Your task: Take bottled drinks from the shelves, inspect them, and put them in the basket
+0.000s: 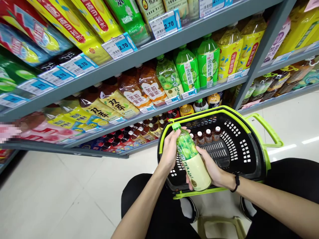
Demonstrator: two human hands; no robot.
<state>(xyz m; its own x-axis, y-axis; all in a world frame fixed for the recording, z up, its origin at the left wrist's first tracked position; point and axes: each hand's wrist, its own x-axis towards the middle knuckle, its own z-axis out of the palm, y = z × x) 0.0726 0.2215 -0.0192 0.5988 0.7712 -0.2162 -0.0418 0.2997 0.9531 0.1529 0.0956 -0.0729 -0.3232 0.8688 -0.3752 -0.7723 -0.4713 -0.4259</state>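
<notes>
One bottle (193, 159) in both hands (170, 147)

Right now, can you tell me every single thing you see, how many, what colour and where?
Held bottle: one, green and cream, above the basket
Basket: one, black with lime-green edges, between the knees
Small bottles: at least four, brown with white caps, in the basket
Shelf unit: grey, ahead
Shelf drinks: too many to count, many colours, on shelves
Price tags: many, white and blue, along shelf edges
Floor: pale tiles, below
Wristband: one, black, right wrist
Shoes: two, black and white, below the basket
Legs: two, black trousers, either side
Left hand: one, bare, bottle's upper part
Right hand: one, bare, bottle's lower part
</notes>
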